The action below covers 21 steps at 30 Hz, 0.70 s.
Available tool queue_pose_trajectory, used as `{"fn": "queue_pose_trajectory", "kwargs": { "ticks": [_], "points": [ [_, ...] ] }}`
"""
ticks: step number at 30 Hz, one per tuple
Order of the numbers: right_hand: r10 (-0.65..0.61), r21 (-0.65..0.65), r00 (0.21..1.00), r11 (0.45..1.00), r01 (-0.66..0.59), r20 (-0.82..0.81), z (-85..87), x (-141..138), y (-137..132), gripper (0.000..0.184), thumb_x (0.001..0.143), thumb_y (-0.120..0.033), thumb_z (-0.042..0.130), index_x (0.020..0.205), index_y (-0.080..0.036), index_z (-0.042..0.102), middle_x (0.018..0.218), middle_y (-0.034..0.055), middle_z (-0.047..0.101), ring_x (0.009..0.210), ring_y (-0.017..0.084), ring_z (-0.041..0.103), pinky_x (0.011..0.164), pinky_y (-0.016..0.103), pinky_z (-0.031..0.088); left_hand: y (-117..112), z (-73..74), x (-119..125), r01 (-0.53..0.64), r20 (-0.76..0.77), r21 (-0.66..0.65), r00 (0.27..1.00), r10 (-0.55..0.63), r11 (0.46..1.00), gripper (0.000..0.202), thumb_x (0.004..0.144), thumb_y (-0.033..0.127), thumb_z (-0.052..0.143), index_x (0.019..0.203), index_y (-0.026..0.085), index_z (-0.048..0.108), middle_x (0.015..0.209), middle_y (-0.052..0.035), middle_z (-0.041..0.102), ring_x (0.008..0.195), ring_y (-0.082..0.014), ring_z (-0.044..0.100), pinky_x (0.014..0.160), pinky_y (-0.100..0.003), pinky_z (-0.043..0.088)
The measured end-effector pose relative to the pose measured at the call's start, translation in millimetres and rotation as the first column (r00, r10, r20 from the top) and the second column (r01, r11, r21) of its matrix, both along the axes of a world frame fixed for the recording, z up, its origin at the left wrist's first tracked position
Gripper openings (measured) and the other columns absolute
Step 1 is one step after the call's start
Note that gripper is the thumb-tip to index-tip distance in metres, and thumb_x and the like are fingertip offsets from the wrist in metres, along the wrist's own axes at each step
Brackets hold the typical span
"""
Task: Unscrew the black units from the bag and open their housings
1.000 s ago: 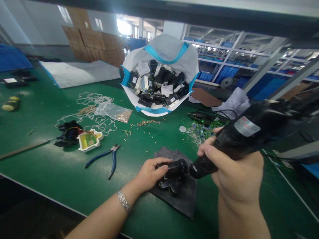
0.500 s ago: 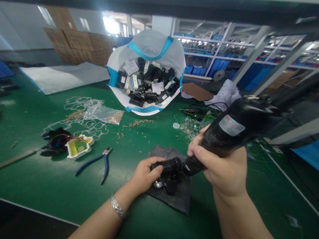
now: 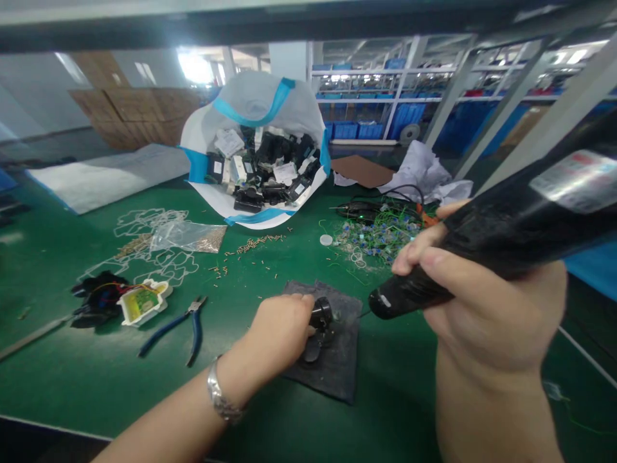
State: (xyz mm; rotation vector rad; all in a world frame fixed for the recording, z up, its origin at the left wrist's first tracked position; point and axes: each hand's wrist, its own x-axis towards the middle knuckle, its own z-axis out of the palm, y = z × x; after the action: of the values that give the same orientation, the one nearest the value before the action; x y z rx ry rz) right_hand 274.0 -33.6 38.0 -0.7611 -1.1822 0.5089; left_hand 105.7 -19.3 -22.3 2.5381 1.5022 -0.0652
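Observation:
My right hand (image 3: 475, 283) is wrapped round a black electric screwdriver (image 3: 511, 225) with a silver label. Its thin bit points left and stands apart from the black plastic part. Beneath my left hand (image 3: 282, 331) is that black plastic part (image 3: 321, 315), with round cylindrical ends; the fingers are closed over its left side and hide much of it. The part rests on a dark grey cloth (image 3: 337, 379) on the green table (image 3: 231, 399).
Blue-handled pliers (image 3: 195, 334) lie left of the cloth, beside an opened white housing (image 3: 144, 302) with wires. Loose screws (image 3: 250, 244) are scattered behind. A white bag (image 3: 250, 96) of black parts stands at the back. Tangled green wires (image 3: 380, 235) lie at right.
My right hand has drawn the screwdriver back to the right, away from the black part. My left hand has turned over the part, and its grip now covers more of it.

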Motion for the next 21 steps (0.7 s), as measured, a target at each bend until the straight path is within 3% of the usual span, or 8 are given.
{"fn": "queue_pose_trajectory", "kwargs": {
  "ticks": [3,5,9,11,15,21],
  "points": [
    [0.000,-0.011,1.000,1.000,-0.001,-0.027,-3.1,2.4,1.1,0.024,0.065,-0.010,0.058,0.087,-0.019,0.053,0.062,-0.0024,0.052,0.053,0.015,0.053,0.053,0.030,0.045,6.5,10.8,-8.7,0.174,0.070,0.010,0.982,-0.174,0.985,0.026,0.071,0.013,0.056,0.096,0.019,0.057,0.090,-0.0061,0.062,0.086,-0.0231,0.058,0.079,-0.036,0.041],
    [0.007,-0.042,0.999,0.999,-0.008,-0.034,-5.9,0.8,2.6,0.024,0.065,-0.015,0.059,0.088,-0.019,0.052,0.064,-0.0020,0.053,0.054,0.015,0.052,0.054,0.030,0.045,9.7,16.9,-14.0,0.282,0.114,0.035,0.952,-0.284,0.959,0.038,0.069,0.005,0.052,0.102,0.023,0.055,0.097,-0.0035,0.061,0.095,-0.0216,0.054,0.092,-0.043,0.031],
    [0.003,-0.154,0.999,0.988,-0.009,-0.036,-10.5,-9.1,5.5,0.025,0.062,-0.020,0.059,0.086,-0.017,0.051,0.064,-0.0016,0.050,0.056,0.013,0.050,0.055,0.029,0.044,12.8,8.5,-17.3,0.336,0.133,0.009,0.933,-0.334,0.942,0.055,0.062,-0.005,0.039,0.102,0.029,0.056,0.103,-0.0002,0.059,0.105,-0.0214,0.047,0.098,-0.057,0.010],
    [0.043,-0.202,0.998,0.978,-0.049,-0.037,-12.3,-15.1,6.8,0.024,0.059,-0.018,0.058,0.082,-0.017,0.051,0.062,-0.0027,0.048,0.055,0.012,0.048,0.054,0.027,0.044,13.2,-2.4,-16.7,0.337,0.153,-0.009,0.931,-0.331,0.942,0.060,0.059,-0.006,0.036,0.102,0.029,0.057,0.105,-0.0003,0.059,0.110,-0.0217,0.043,0.099,-0.057,0.012],
    [0.106,-0.214,0.994,0.971,-0.111,-0.035,-16.8,-23.1,9.9,0.020,0.059,-0.016,0.057,0.077,-0.018,0.049,0.061,-0.0046,0.047,0.054,0.010,0.047,0.052,0.023,0.042,13.6,-18.9,-17.6,0.343,0.258,-0.006,0.908,-0.330,0.939,0.064,0.056,-0.006,0.035,0.106,0.026,0.058,0.117,-0.0017,0.054,0.119,-0.0213,0.035,0.101,-0.046,0.024],
    [0.095,-0.212,0.995,0.972,-0.098,-0.024,-23.9,-28.7,13.4,0.017,0.058,-0.017,0.060,0.069,-0.017,0.046,0.058,-0.0060,0.045,0.050,0.007,0.041,0.048,0.019,0.038,14.5,-24.2,-23.6,0.320,0.332,-0.051,0.899,-0.286,0.946,0.063,0.057,-0.006,0.037,0.108,0.026,0.058,0.120,-0.0012,0.054,0.118,-0.0238,0.038,0.098,-0.047,0.032]
  ]
}}
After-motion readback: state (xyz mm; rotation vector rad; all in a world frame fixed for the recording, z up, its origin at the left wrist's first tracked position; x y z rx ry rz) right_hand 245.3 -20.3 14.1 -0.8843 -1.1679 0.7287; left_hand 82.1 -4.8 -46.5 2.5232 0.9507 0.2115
